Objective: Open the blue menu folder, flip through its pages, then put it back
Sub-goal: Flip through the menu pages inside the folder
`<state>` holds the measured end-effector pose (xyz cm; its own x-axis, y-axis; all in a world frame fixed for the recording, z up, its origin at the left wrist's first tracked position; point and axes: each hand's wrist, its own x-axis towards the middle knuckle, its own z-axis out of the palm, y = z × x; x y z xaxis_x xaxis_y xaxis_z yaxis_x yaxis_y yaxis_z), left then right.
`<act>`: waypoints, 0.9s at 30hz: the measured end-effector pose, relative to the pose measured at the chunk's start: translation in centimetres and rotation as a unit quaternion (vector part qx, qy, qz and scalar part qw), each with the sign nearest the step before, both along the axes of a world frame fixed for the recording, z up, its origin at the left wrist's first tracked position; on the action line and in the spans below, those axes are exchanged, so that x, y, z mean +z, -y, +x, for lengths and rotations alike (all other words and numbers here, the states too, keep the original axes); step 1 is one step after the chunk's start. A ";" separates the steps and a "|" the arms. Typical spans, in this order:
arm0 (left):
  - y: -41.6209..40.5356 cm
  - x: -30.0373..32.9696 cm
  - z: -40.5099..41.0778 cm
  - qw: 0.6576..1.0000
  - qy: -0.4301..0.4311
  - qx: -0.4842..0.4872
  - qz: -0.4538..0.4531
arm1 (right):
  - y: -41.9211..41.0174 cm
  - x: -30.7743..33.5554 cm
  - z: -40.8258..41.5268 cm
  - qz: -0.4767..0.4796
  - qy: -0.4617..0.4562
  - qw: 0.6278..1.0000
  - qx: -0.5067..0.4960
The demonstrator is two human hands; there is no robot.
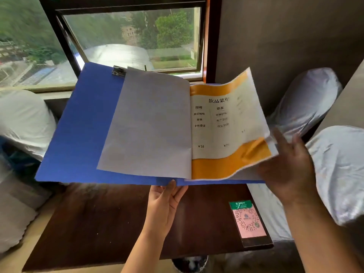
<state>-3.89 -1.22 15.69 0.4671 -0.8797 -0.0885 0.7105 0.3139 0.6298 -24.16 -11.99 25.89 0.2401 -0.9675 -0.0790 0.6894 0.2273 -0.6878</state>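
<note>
- While it lies spread open in the air above the dark wooden surface point(94, 219), the blue menu folder point(82, 131) is tilted up toward the window point(136, 38), with a metal clip point(119, 71) at its top edge.
- A turned page point(149, 127) shows its blank grey back on the left; on the right, a menu page point(226, 127) with orange bands, printed text and prices curls upward.
- The left hand point(164, 205) supports the folder from below at the bottom of its spine, thumb on the blue edge, its grip closed on the cover.
- The right hand point(289, 170) meets the curled page's lower right corner with fingers spread, its grip loose and apart.
- A pink QR-code card point(248, 221) with a green header lies flat on the surface's right side.
- White cushions point(338, 170) sit on either side of the surface.
</note>
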 end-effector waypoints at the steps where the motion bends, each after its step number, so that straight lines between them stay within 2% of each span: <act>1: 0.0 0.1 0.2 1.000 0.003 0.000 0.000 | -0.2 0.4 0.9 0.022 0.020 0.999 0.024; 2: 0.0 0.1 0.4 1.000 0.006 -0.001 0.000 | -0.6 0.7 1.8 0.012 -0.035 0.999 0.038; 3: 0.0 0.1 0.6 1.000 0.007 -0.001 -0.001 | -0.9 0.7 2.9 -0.012 -0.130 0.991 0.028; 4: 0.0 0.1 0.7 1.000 0.007 -0.002 -0.003 | -1.3 0.5 3.8 -0.046 -0.254 0.966 0.007; 6: 0.0 0.2 0.8 1.000 0.005 0.000 -0.007 | -1.5 0.1 5.7 -0.141 -0.429 0.892 0.015; 7: 0.1 0.2 0.9 1.000 0.004 0.001 -0.010 | -1.5 -0.1 6.7 -0.227 -0.484 0.844 0.045; 8: 0.2 0.3 1.0 1.000 0.005 0.002 -0.012 | -1.4 -0.4 7.7 -0.305 -0.522 0.793 0.069; 10: 0.2 0.3 1.2 1.000 0.005 0.006 -0.012 | -1.2 -0.4 9.9 -0.409 -0.586 0.698 0.054; 12: 0.2 0.3 1.4 1.000 -0.002 0.011 -0.011 | -0.9 -0.7 11.6 -0.486 -0.597 0.637 0.038; 14: 0.1 0.5 1.6 1.000 -0.004 0.011 -0.016 | -0.9 -1.1 12.6 -0.522 -0.612 0.594 0.030; 18: 0.1 0.6 2.0 1.000 0.007 0.010 -0.027 | -0.3 -2.3 14.0 -0.554 -0.621 0.553 0.028; 20: 0.1 0.7 2.1 1.000 0.001 0.010 -0.030 | -0.1 -2.8 14.5 -0.580 -0.631 0.514 0.017; 22: 0.1 0.7 2.3 1.000 -0.006 0.012 -0.029 | 0.1 -3.0 14.9 -0.585 -0.643 0.494 0.022; 24: 0.2 0.6 2.5 1.000 -0.006 0.016 -0.024 | 0.2 -2.7 14.9 -0.575 -0.631 0.520 0.028; 27: 0.1 0.4 2.9 1.000 -0.008 0.022 -0.016 | 0.7 -1.4 12.5 -0.527 -0.593 0.608 -0.030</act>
<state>-1.03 -1.30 16.08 0.5041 -0.8610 -0.0685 0.7051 0.3644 0.6084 -11.62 -12.74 24.48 0.5813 -0.6346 0.5093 -0.4471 -0.7721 -0.4517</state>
